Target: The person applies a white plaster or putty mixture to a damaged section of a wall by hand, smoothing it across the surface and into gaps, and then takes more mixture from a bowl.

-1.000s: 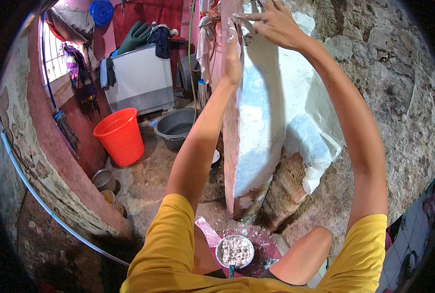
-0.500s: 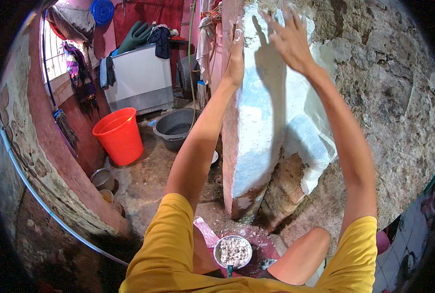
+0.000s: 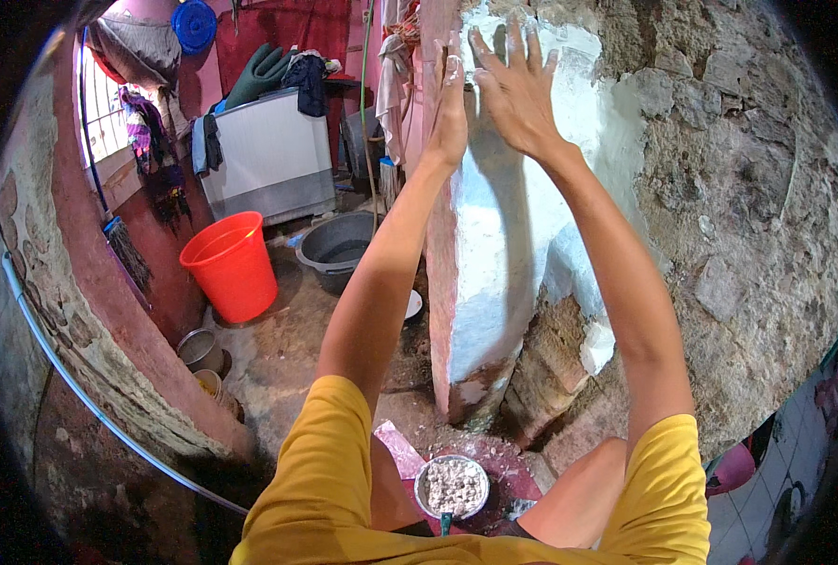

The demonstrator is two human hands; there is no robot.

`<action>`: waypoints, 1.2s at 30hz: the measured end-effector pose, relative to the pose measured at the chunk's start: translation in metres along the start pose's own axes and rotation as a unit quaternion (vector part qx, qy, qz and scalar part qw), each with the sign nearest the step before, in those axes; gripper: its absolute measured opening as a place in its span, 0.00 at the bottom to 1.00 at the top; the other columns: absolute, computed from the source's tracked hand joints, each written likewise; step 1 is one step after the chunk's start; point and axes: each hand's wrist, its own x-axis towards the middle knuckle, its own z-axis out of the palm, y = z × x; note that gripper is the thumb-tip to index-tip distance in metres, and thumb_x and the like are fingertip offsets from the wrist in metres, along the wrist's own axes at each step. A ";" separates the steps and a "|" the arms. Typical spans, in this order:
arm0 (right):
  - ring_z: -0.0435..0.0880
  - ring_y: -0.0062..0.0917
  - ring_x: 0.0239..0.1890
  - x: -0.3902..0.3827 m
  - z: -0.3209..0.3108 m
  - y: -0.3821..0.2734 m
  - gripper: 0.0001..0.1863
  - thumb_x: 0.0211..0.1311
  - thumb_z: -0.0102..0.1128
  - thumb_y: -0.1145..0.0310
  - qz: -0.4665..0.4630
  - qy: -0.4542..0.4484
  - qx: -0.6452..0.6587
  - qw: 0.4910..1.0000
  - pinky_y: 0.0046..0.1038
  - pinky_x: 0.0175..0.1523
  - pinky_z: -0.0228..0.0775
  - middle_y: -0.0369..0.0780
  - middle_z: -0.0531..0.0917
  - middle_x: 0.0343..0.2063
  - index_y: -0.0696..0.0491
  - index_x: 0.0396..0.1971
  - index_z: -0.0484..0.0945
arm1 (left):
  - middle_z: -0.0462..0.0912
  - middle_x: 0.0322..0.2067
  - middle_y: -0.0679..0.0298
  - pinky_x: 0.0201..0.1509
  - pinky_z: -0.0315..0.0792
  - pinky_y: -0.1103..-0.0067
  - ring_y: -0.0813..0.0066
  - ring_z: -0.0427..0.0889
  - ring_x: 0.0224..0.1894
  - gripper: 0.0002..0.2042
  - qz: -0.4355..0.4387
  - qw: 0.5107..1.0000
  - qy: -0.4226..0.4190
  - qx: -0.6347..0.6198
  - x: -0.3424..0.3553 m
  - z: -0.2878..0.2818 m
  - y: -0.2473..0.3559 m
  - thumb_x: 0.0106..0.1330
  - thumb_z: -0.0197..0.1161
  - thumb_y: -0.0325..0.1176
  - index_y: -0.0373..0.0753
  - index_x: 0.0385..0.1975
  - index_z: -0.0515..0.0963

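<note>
My right hand lies on the white-plastered face of the wall end, fingers spread and pointing up, with white paste on the fingertips. Along the left edge of that wall, my left hand rests with its fingers stretched upward and also whitened. Neither hand holds anything. The plaster is smooth and pale blue-white, and its lower right part ends in a ragged edge over bare masonry. Between my knees on the floor stands a round bowl of lumpy whitish paste, with a green handle at its near rim.
Rough bare wall fills the right side. At the left stand a red bucket, a dark basin and a white chest with cloths on top. A light-blue pipe runs along the low wall at far left.
My right hand has moved left and slightly down across the plaster, closer to my left hand. My left hand stays at the wall's edge.
</note>
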 end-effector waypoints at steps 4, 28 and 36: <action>0.41 0.51 0.66 0.006 -0.007 -0.001 0.27 0.60 0.40 0.54 -0.013 0.017 -0.013 1.000 0.61 0.63 0.24 0.52 0.50 0.64 0.45 0.59 0.64 | 0.45 0.66 0.56 0.70 0.35 0.77 0.69 0.43 0.68 0.30 -0.001 1.000 -0.004 0.002 0.002 0.000 0.002 0.70 0.32 0.48 0.30 0.64 0.44; 0.44 0.48 0.67 0.002 -0.011 -0.013 0.27 0.57 0.41 0.56 -0.009 -0.011 -0.102 0.995 0.64 0.61 0.25 0.49 0.51 0.64 0.42 0.59 0.65 | 0.49 0.64 0.57 0.69 0.38 0.77 0.70 0.46 0.67 0.29 -0.003 1.000 -0.015 -0.008 0.004 -0.003 0.004 0.71 0.33 0.48 0.31 0.63 0.46; 0.43 0.48 0.67 0.000 -0.003 -0.010 0.27 0.58 0.41 0.56 0.001 0.006 -0.034 0.999 0.63 0.61 0.25 0.49 0.50 0.65 0.41 0.60 0.62 | 0.50 0.64 0.58 0.69 0.39 0.77 0.70 0.48 0.67 0.29 0.011 1.000 -0.011 -0.009 0.005 -0.006 0.002 0.71 0.33 0.48 0.32 0.63 0.47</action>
